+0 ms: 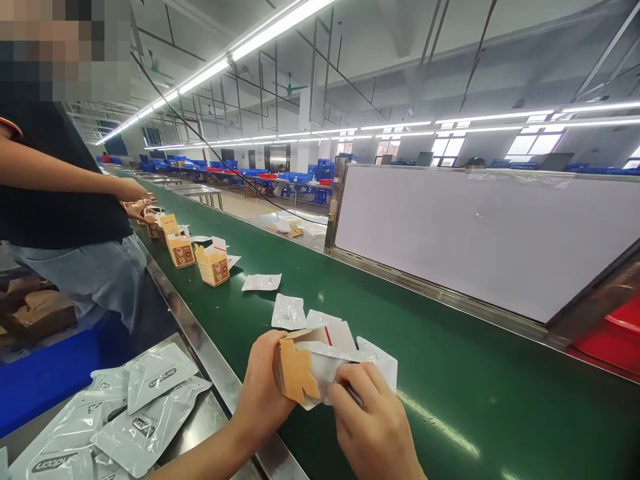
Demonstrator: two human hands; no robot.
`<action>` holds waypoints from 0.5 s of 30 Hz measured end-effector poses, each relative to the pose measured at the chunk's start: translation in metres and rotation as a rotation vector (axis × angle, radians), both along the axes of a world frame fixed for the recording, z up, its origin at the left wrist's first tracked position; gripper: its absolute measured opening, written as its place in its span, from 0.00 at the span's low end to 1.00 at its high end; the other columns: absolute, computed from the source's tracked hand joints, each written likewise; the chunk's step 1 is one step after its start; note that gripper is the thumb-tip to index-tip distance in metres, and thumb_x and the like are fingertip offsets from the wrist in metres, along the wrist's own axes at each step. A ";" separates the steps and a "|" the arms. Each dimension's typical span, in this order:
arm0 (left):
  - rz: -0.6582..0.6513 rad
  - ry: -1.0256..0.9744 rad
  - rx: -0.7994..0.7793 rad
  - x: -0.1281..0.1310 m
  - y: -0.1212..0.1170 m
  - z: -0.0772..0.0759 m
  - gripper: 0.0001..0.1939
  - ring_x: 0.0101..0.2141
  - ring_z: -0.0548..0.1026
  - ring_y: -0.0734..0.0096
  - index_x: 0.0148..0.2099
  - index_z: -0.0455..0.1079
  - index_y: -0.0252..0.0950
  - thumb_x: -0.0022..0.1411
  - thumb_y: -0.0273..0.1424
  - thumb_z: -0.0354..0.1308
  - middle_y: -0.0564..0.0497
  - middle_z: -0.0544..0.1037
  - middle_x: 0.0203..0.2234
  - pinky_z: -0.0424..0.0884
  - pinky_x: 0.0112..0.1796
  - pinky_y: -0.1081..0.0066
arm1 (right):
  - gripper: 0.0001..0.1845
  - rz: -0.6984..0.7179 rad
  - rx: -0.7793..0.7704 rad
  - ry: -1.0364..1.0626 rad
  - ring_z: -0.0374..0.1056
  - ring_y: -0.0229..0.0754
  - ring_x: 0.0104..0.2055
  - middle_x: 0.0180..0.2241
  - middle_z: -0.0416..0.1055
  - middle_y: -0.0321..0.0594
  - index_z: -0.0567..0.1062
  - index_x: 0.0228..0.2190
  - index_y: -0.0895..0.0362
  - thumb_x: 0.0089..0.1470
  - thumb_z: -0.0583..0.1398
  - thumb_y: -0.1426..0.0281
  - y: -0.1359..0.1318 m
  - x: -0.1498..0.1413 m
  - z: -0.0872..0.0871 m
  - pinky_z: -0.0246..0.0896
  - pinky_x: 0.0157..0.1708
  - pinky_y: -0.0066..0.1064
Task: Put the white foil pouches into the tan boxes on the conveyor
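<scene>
Green conveyor belt [480, 393] open past the right hand [375, 427]

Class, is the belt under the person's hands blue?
No, the conveyor belt is green, with white pouches lying on it.

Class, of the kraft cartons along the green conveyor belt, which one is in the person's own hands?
The kraft carton held between the left hand and right hand, with a white pouch at it. The nearest other carton stands on the belt, apart from those hands.
</scene>
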State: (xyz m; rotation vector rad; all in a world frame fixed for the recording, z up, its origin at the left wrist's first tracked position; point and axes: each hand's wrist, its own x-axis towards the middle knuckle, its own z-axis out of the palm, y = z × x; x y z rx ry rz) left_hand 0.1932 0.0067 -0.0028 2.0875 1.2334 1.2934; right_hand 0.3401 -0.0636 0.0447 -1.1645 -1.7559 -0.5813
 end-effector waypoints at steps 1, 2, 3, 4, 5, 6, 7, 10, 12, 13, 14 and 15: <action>-0.026 0.050 0.085 0.001 -0.001 -0.003 0.30 0.44 0.72 0.58 0.52 0.58 0.40 0.47 0.34 0.63 0.45 0.71 0.45 0.72 0.45 0.58 | 0.17 0.041 -0.095 -0.042 0.64 0.40 0.33 0.32 0.70 0.44 0.72 0.26 0.58 0.49 0.49 0.87 -0.002 0.004 -0.008 0.63 0.31 0.29; -0.064 0.104 0.171 0.002 -0.002 -0.006 0.29 0.45 0.72 0.58 0.53 0.58 0.40 0.48 0.31 0.61 0.45 0.71 0.46 0.70 0.48 0.55 | 0.17 0.094 -0.191 -0.080 0.66 0.43 0.40 0.38 0.71 0.47 0.74 0.31 0.59 0.49 0.49 0.85 -0.004 0.009 -0.014 0.65 0.38 0.32; -0.104 0.154 0.250 0.003 -0.004 -0.010 0.28 0.46 0.72 0.58 0.54 0.57 0.40 0.49 0.29 0.59 0.45 0.71 0.46 0.67 0.51 0.52 | 0.17 0.146 -0.277 -0.114 0.66 0.46 0.45 0.44 0.70 0.49 0.74 0.37 0.59 0.49 0.50 0.83 -0.006 0.013 -0.020 0.65 0.44 0.35; -0.139 0.196 0.308 0.005 -0.006 -0.014 0.29 0.47 0.71 0.58 0.55 0.57 0.41 0.50 0.27 0.57 0.45 0.71 0.47 0.64 0.53 0.50 | 0.17 0.194 -0.342 -0.144 0.65 0.48 0.49 0.49 0.68 0.49 0.73 0.41 0.60 0.49 0.53 0.79 -0.008 0.015 -0.023 0.64 0.48 0.36; -0.162 0.232 0.338 0.007 -0.008 -0.018 0.29 0.48 0.71 0.58 0.55 0.57 0.41 0.50 0.25 0.56 0.45 0.71 0.47 0.62 0.55 0.48 | 0.18 0.237 -0.393 -0.169 0.64 0.48 0.51 0.51 0.67 0.48 0.72 0.44 0.60 0.49 0.56 0.75 -0.010 0.017 -0.026 0.64 0.50 0.36; -0.170 0.257 0.338 0.010 -0.010 -0.021 0.29 0.48 0.71 0.58 0.56 0.57 0.41 0.50 0.24 0.55 0.45 0.72 0.47 0.60 0.56 0.47 | 0.21 0.265 -0.449 -0.178 0.64 0.49 0.52 0.52 0.66 0.47 0.71 0.46 0.59 0.47 0.59 0.70 -0.011 0.017 -0.026 0.65 0.49 0.35; -0.170 0.274 0.312 0.012 -0.013 -0.023 0.29 0.48 0.71 0.58 0.56 0.58 0.40 0.50 0.24 0.54 0.45 0.72 0.47 0.60 0.56 0.46 | 0.25 0.272 -0.518 -0.172 0.65 0.48 0.52 0.53 0.66 0.45 0.70 0.47 0.58 0.45 0.62 0.67 -0.012 0.016 -0.025 0.66 0.49 0.33; -0.214 0.298 0.125 0.017 -0.021 -0.021 0.32 0.51 0.69 0.55 0.58 0.58 0.36 0.48 0.26 0.57 0.40 0.70 0.50 0.62 0.55 0.47 | 0.18 0.220 -0.734 -0.066 0.70 0.44 0.44 0.46 0.72 0.40 0.73 0.43 0.55 0.47 0.61 0.72 -0.015 0.018 -0.020 0.68 0.43 0.29; -0.320 0.325 -0.026 0.018 -0.024 -0.011 0.43 0.55 0.65 0.51 0.62 0.53 0.33 0.44 0.32 0.64 0.37 0.65 0.56 0.59 0.57 0.46 | 0.10 0.145 -0.720 -0.025 0.73 0.41 0.36 0.36 0.76 0.37 0.74 0.34 0.54 0.51 0.56 0.76 -0.024 0.033 -0.018 0.70 0.36 0.27; -0.383 0.342 -0.090 0.018 -0.024 -0.005 0.48 0.57 0.62 0.49 0.63 0.52 0.34 0.40 0.35 0.67 0.37 0.63 0.58 0.56 0.58 0.45 | 0.09 0.136 -0.666 -0.046 0.73 0.40 0.33 0.32 0.76 0.37 0.74 0.31 0.53 0.52 0.55 0.76 -0.032 0.045 -0.018 0.70 0.34 0.26; -0.431 0.352 -0.147 0.016 -0.021 0.001 0.50 0.58 0.62 0.49 0.63 0.53 0.35 0.38 0.37 0.69 0.38 0.62 0.59 0.55 0.59 0.45 | 0.09 0.117 -0.592 -0.061 0.73 0.40 0.32 0.30 0.75 0.36 0.74 0.29 0.52 0.54 0.54 0.74 -0.041 0.061 -0.019 0.70 0.33 0.26; -0.452 0.353 -0.203 0.012 -0.016 0.005 0.46 0.56 0.64 0.50 0.61 0.58 0.37 0.39 0.38 0.69 0.41 0.66 0.57 0.56 0.58 0.47 | 0.09 0.084 -0.520 -0.061 0.72 0.41 0.33 0.30 0.75 0.36 0.74 0.27 0.51 0.56 0.55 0.71 -0.052 0.078 -0.021 0.70 0.33 0.26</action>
